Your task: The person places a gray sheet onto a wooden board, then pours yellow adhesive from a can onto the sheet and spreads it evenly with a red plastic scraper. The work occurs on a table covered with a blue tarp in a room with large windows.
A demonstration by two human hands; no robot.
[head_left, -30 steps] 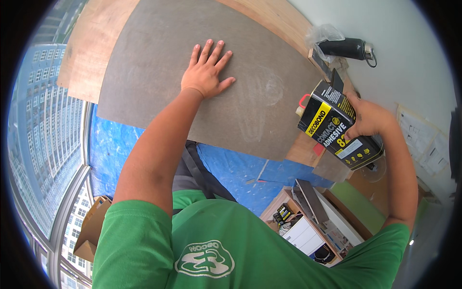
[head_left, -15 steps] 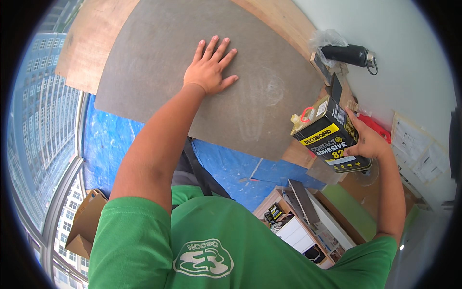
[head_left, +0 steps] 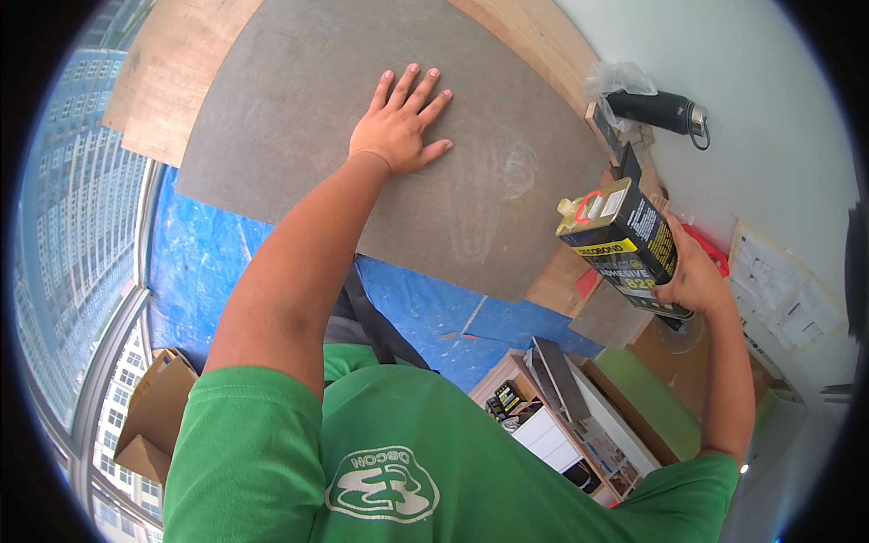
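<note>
My left hand (head_left: 398, 125) lies flat with spread fingers on a large grey-brown sheet (head_left: 299, 118) that has one curved edge. Pale smears mark the sheet to the right of that hand. Out at the right, my right hand (head_left: 695, 271) grips the side of a black and yellow rectangular adhesive can (head_left: 625, 244). The can is tilted, its top facing up and left, with a spout and a red loop handle on it. It hangs over the sheet's right edge. Whether its spout is capped I cannot tell.
Plywood (head_left: 181, 72) shows under the sheet. A black bottle (head_left: 656, 110) and a crumpled plastic bag (head_left: 620, 80) are by the right wall. Blue sheeting (head_left: 199, 262) covers the floor. A cardboard box (head_left: 154, 416) stands at the lower left, a cabinet (head_left: 534, 416) at the lower right.
The can in my right hand has tipped a little, its top turning more into view, and shifted slightly right. My left hand remains flat on the sheet.
</note>
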